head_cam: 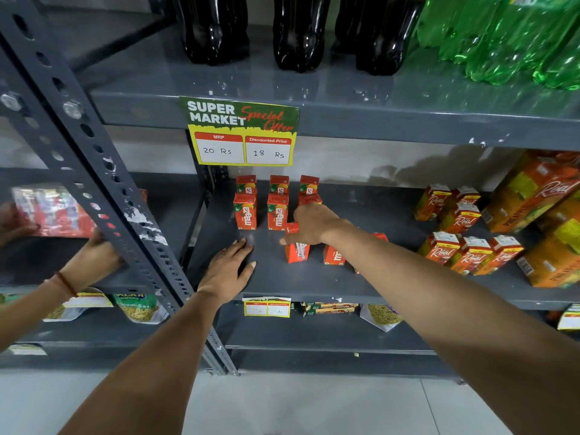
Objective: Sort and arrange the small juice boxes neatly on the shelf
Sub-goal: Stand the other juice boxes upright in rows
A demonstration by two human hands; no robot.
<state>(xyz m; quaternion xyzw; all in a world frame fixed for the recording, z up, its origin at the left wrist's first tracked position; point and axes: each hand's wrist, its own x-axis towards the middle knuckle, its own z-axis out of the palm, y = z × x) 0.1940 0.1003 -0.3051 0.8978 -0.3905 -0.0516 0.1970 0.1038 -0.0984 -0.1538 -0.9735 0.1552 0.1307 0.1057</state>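
While the left hand (230, 266) lies flat and spread on the grey shelf (314, 284), the right hand (310, 226) pinches 1 small juice box (296, 249) near the front, just before 2 neat rows of boxes (276, 202) at the back.

Maaza juice boxes (245, 211): 9 | Real juice boxes (460, 218): 6 | dark bottles (298, 32): 3

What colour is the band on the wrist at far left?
Red-orange; the band shows in the head view, the only one given.
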